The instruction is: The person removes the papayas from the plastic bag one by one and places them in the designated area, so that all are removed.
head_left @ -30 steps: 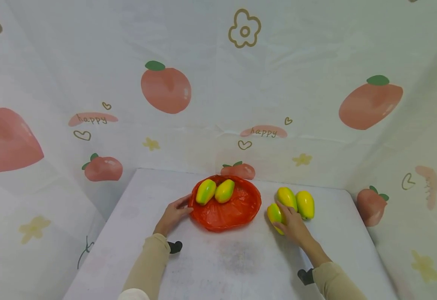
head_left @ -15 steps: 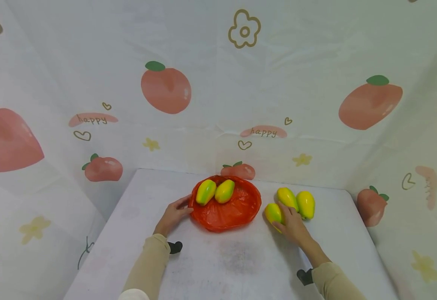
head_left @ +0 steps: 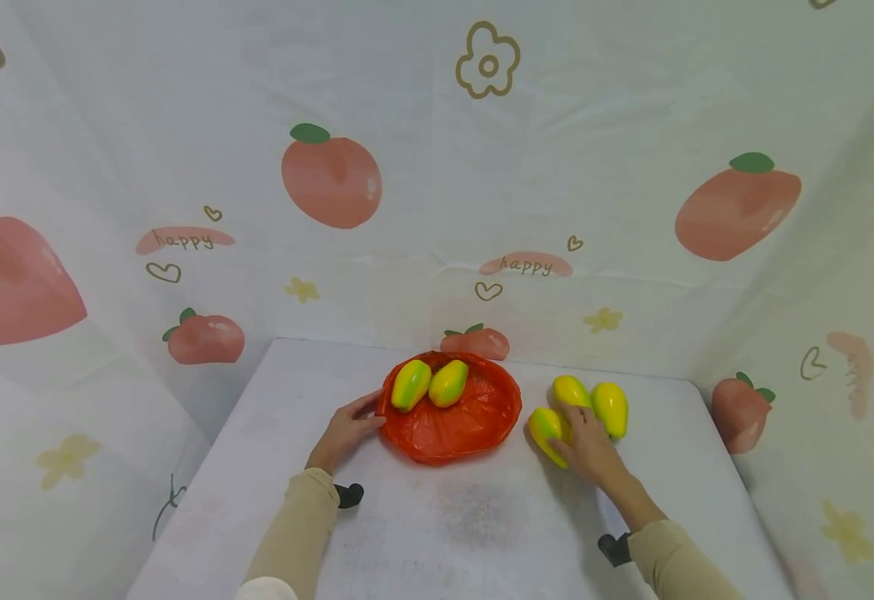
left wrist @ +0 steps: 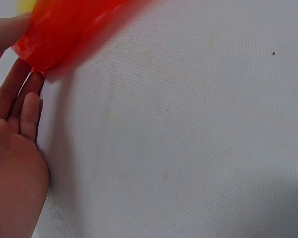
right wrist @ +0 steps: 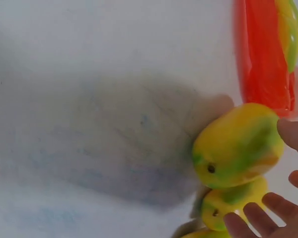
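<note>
At left, the left hand (head_left: pixel 344 433) pinches the rim of the red dish (head_left: pixel 477 427), with the thumb and the fingers on opposite faces in the left wrist view. Toward the dish's far left side lie the first fruit (head_left: pixel 411 386) and the second fruit (head_left: pixel 448 383), side by side, yellow and green. A strip of white tabletop (head_left: pixel 451 533) separates the dish from three similar fruits. The near fruit (head_left: pixel 546 432) lies on its side immediately left of the right hand (head_left: pixel 590 448), between it and the dish; its long axis slants from far left to near right, and the right hand is much the nearer of the two. In the right wrist view, that hand's fingers are spread, curled round nothing; the thumb tip appears to meet the near fruit, though firm contact cannot be told. Beyond the fingers lies the back fruit (head_left: pixel 570 388), partly hidden; farthest right, just beside it, the outer fruit (head_left: pixel 610 407) points roughly away from the person.
</note>
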